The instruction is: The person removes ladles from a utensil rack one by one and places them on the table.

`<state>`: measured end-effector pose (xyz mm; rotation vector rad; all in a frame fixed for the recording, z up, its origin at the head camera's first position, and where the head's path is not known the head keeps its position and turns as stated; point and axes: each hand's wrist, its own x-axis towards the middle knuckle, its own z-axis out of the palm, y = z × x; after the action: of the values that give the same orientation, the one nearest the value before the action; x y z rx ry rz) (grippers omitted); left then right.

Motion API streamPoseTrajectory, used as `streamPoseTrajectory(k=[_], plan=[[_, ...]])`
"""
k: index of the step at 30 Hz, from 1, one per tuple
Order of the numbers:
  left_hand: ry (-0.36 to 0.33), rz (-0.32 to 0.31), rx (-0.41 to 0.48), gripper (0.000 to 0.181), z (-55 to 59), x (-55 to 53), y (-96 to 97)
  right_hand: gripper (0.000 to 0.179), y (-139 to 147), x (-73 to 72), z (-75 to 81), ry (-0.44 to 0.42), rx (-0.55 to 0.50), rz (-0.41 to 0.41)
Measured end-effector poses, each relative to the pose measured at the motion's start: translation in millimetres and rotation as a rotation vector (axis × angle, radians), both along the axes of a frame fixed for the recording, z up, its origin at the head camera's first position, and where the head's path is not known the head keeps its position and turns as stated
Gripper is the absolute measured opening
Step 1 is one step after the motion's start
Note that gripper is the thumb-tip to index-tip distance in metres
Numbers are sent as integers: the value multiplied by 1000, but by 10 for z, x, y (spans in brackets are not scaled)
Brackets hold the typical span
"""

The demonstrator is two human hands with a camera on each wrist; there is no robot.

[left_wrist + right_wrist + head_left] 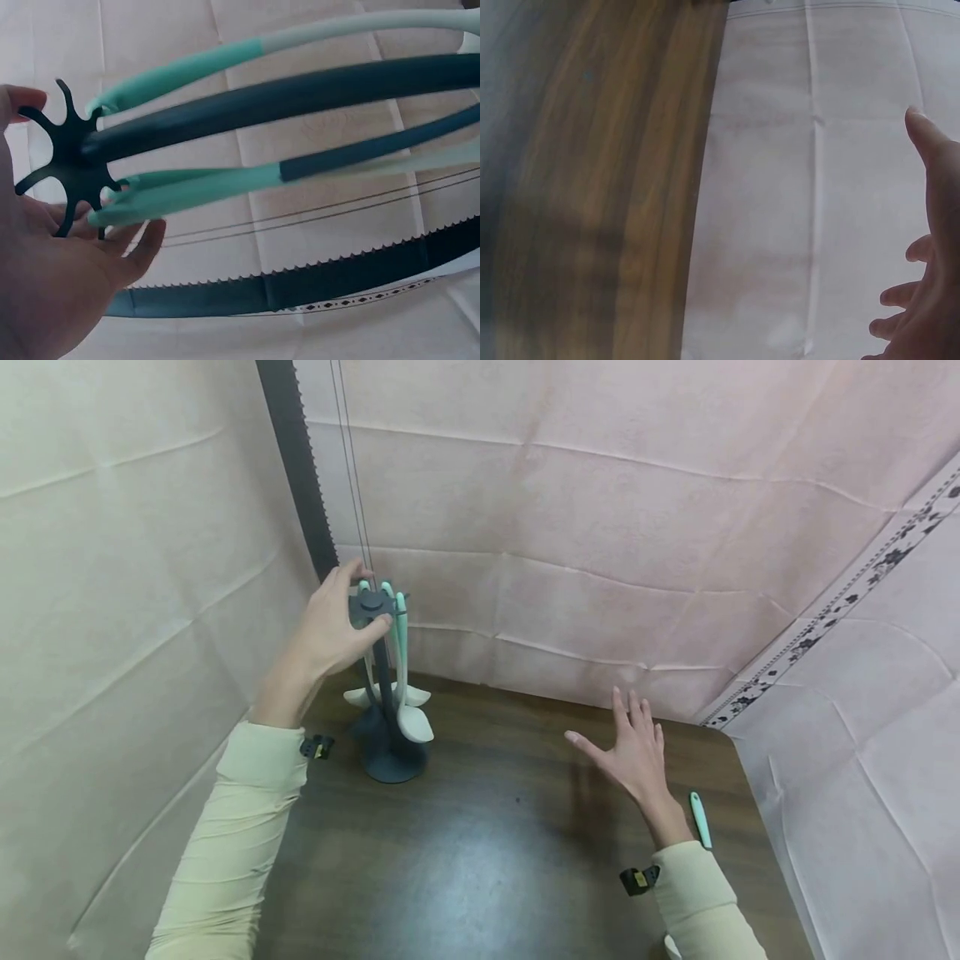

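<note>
At the left back of the table, a dark utensil stand [392, 764] stands upright with several utensils hanging from it. My left hand [327, 625] grips its top, thumb on the near side and fingers round behind. In the left wrist view the stand's hooked crown [69, 154] lies within the fingers, and mint handles [180, 79] hang from the hooks. One utensil with a white bowl-shaped head [415, 724] hangs at the front. My right hand [635, 758] is over the table's right side, fingers spread, holding nothing; the right wrist view shows its thumb and fingers apart.
A mint-handled utensil [700, 820] lies on the wooden table [480, 827] beside the right wrist. Some white object [672, 947] shows partly from under the right sleeve. Creased pale cloth [600, 527] hangs behind and on both sides.
</note>
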<state>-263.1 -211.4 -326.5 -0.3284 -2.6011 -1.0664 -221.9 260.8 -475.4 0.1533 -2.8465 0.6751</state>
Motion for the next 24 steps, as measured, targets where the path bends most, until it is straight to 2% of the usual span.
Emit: streamPoseTrajectory(k=[3,6,11,16,24], plan=[[-7,-30,-13,88,-4,-19,-50,114,-78,-15,51,5,-14,10],[0,-22,-54,89,-1,-3,-66,113,-179,-49,113,11,-26,28],[-17,85,-121,87,55,90,25,111,-384,-118,246,35,-41,70],[-69,182,-112,84,136,140,224,107,-625,-165,382,74,-48,111],[-40,216,-85,80,94,120,359,104,-1074,-181,571,85,-77,198]])
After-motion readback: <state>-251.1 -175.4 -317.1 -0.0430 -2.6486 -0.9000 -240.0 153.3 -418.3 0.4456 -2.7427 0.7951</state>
